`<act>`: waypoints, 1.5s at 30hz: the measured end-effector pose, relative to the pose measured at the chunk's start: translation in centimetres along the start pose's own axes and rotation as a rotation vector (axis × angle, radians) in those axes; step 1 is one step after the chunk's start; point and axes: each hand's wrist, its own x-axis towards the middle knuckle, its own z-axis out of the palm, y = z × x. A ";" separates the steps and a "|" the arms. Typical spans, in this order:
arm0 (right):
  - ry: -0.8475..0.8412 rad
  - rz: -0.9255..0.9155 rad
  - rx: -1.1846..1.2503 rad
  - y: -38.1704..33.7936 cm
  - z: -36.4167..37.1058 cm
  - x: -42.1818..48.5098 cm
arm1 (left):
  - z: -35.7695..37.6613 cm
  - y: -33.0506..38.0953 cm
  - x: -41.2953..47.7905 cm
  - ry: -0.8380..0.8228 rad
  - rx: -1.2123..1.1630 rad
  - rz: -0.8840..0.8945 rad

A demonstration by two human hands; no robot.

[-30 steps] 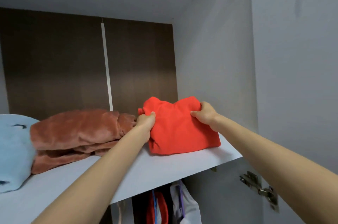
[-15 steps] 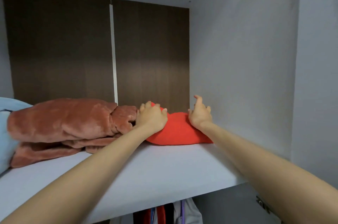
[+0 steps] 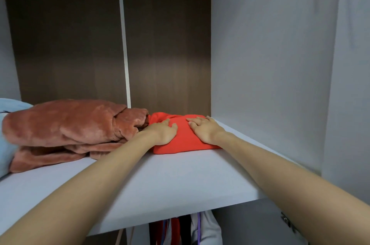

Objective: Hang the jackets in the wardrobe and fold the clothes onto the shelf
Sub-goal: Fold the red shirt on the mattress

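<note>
- Both hands lie flat on the red top [image 3: 185, 142]. The left hand [image 3: 164, 132] covers its left half and the right hand [image 3: 205, 130] its right half.
- Fingers are straight and palms are down. They press and grip nothing.
- The red top lies on the shelf [image 3: 180, 180] at the right end, well back from the front edge. It touches the brown fleece [image 3: 66, 124] on its left and sits near the side wall [image 3: 270, 84] on its right.
- 1 s ago both hands pinched the top by its upper corners, and it stood tall close to the shelf front. Now it lies low and flat, further in.
- 0.5 s ago the left hand was curled over the bundle and the right hand sat half-lifted at its right edge, thumb up. Now both are spread on top.
- The view has also come closer and higher, and the door hinges seen 1 s ago are out of frame.
- My read is that this piece is placed and this is the last pat-down.
- The shelf holds 3 items: a blue piece [image 3: 7, 144] at the far left, the fleece and the red top.
- Hung clothes [image 3: 202, 228] show below the shelf. I can't tell how many.
- Next the hands should lift off rather than slide back, since sliding could drag the fold open.
</note>
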 end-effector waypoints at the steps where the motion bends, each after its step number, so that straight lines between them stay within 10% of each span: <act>1: 0.020 -0.007 -0.002 0.0 0.0 -0.2 | 0.1 -0.1 -0.1 0.021 -0.042 -0.005; 27: 0.502 -0.156 0.169 -8.6 -4.8 -26.2 | -3.3 -2.2 -25.2 0.620 -0.213 0.409; 45: 0.562 0.251 0.350 -12.0 -1.4 -57.8 | 1.8 0.0 -49.4 0.329 -0.387 0.704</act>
